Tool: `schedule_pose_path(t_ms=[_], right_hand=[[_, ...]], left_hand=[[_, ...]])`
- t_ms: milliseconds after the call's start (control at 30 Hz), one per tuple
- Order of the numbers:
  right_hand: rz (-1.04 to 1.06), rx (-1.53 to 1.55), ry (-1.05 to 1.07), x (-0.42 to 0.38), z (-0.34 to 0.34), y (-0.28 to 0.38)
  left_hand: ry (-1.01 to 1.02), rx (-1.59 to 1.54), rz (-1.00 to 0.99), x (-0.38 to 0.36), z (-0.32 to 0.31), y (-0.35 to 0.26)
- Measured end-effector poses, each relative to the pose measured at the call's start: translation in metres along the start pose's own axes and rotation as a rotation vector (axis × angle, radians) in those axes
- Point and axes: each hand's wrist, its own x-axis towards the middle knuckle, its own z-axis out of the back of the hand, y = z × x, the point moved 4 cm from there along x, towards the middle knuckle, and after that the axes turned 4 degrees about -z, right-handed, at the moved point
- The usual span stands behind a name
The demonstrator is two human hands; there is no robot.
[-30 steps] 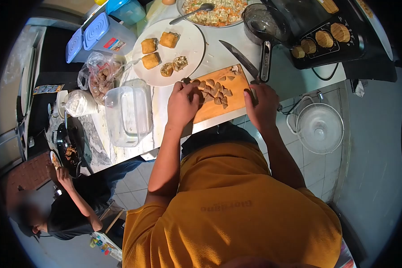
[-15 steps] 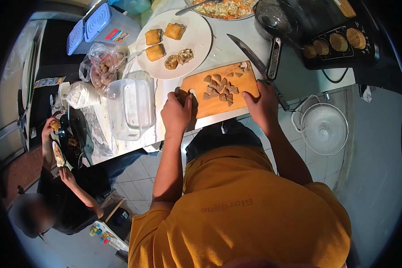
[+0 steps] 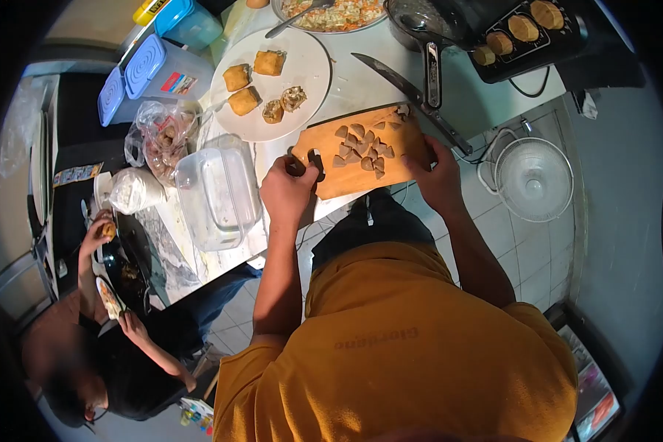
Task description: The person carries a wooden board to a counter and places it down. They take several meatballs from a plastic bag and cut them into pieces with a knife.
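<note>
A wooden cutting board (image 3: 330, 177) lies between my two hands, at the counter's front edge. Chopped brown pieces (image 3: 366, 147) that look like cut meatballs are heaped on its middle. My left hand (image 3: 287, 193) grips the board's left end by the handle hole, fingers curled over it. At the right end, my right hand (image 3: 436, 180) holds the corner, thumb on top and the other fingers partly hidden. Just beyond the board lies a large knife (image 3: 409, 96), its handle pointing toward my right hand.
A white plate (image 3: 313, 62) bears fried tofu pieces. Left of the board stand a clear plastic container (image 3: 217, 195) and a bag of brown balls (image 3: 166, 140). A frying pan (image 3: 432, 74) and bowl of chopped vegetables (image 3: 339, 15) sit behind. Another person (image 3: 132, 353) works at left.
My view has shifted, so the counter items sit further left. Both hands still hold the board, which now reaches further over the counter edge. The other person's hands have moved slightly.
</note>
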Motion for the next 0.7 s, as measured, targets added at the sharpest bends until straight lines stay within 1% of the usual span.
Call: schedule_pose_path(t_ms=[67,200,267,300,367,500,533,567,633,700], right_hand=[[-0.207,0.131,0.08,-0.007,0.003,-0.001],[-0.219,0.167,0.041,-0.033,0.017,0.005],[-0.24,0.221,0.001,-0.05,0.021,0.001],[-0.244,0.227,-0.022,-0.059,0.024,0.001],[-0.304,0.274,-0.069,-0.079,0.029,-0.004],[-0.342,0.357,-0.206,-0.114,0.043,-0.026],[-0.332,0.432,-0.218,-0.122,0.049,-0.031],[-0.318,0.506,-0.231,-0.13,0.055,-0.035],[-0.33,0.556,-0.294,-0.144,0.068,-0.041],[-0.349,0.613,-0.349,-0.159,0.083,-0.044]], left_hand=[[0.057,0.023,-0.019,0.003,0.003,-0.005],[0.102,-0.007,-0.087,0.002,0.002,-0.006],[0.118,-0.145,-0.15,0.0,-0.003,-0.008],[0.127,-0.144,-0.172,-0.001,-0.003,-0.014],[0.24,-0.196,-0.156,-0.007,-0.005,-0.027],[0.344,-0.267,-0.266,-0.017,-0.024,-0.049],[0.371,-0.3,-0.289,-0.022,-0.028,-0.058],[0.382,-0.295,-0.313,-0.026,-0.032,-0.065],[0.462,-0.241,-0.376,-0.034,-0.046,-0.078],[0.51,-0.282,-0.397,-0.043,-0.062,-0.089]])
